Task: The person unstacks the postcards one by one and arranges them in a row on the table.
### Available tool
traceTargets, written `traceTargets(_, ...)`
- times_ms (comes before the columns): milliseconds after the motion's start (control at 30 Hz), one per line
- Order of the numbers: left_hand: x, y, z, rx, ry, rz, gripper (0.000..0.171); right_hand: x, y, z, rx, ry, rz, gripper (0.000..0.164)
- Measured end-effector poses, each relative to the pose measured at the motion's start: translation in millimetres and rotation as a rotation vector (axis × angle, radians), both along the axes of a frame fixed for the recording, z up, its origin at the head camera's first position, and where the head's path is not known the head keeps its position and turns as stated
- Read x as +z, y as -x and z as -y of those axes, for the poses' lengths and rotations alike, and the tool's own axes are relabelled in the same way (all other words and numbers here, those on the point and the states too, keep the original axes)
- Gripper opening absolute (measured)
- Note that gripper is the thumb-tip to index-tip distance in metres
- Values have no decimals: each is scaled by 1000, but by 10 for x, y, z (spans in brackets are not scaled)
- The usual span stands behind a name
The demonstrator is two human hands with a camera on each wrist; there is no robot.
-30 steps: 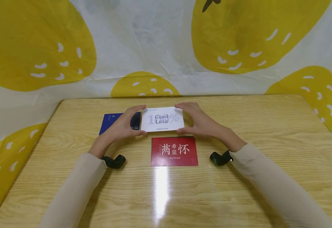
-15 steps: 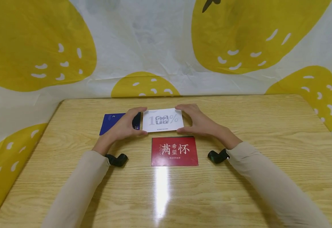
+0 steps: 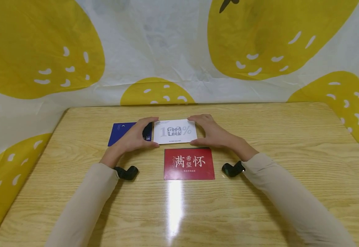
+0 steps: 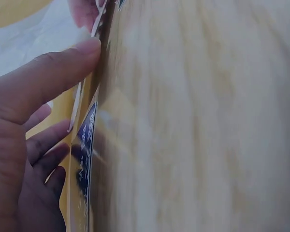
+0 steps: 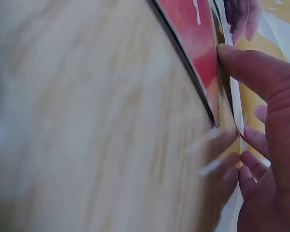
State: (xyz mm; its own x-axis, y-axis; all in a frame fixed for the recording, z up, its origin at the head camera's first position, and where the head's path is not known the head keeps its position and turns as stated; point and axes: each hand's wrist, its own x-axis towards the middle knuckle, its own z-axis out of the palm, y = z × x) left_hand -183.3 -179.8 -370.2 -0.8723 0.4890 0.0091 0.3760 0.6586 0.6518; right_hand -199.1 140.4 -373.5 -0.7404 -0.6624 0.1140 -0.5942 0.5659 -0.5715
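Between the two hands is a white card (image 3: 175, 131) printed "Good Luck" over a pale "100%". The left hand (image 3: 135, 135) grips its left end, thumb at the near corner and fingertips at the far one. At the other end the right hand (image 3: 214, 133) holds it the same way. Both wrist views show the card's thin edge (image 5: 237, 104) close over the tabletop. A blue card (image 3: 117, 133) lies to the left, partly hidden behind the left hand. Just in front of the white card, a red card (image 3: 189, 164) with white characters lies flat.
All this is on a glossy wood-grain table (image 3: 278, 137). A white cloth with yellow fruit shapes (image 3: 268, 41) hangs behind its far edge. Black wrist devices (image 3: 233, 169) stick out at the sleeve cuffs.
The white card, in both hands, has come down a little toward the tabletop. The right hand has shifted slightly left and nearer. Blue and red cards stay put.
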Motion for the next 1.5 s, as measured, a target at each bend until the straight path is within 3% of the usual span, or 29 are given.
traceTargets(667, -27, 17, 43, 24, 23, 14, 91, -4, 25, 57, -33, -45, 14, 85)
traceTargets(1500, -23, 21, 59, 21, 62, 20, 92, 13, 26, 53, -8, -85, -13, 85)
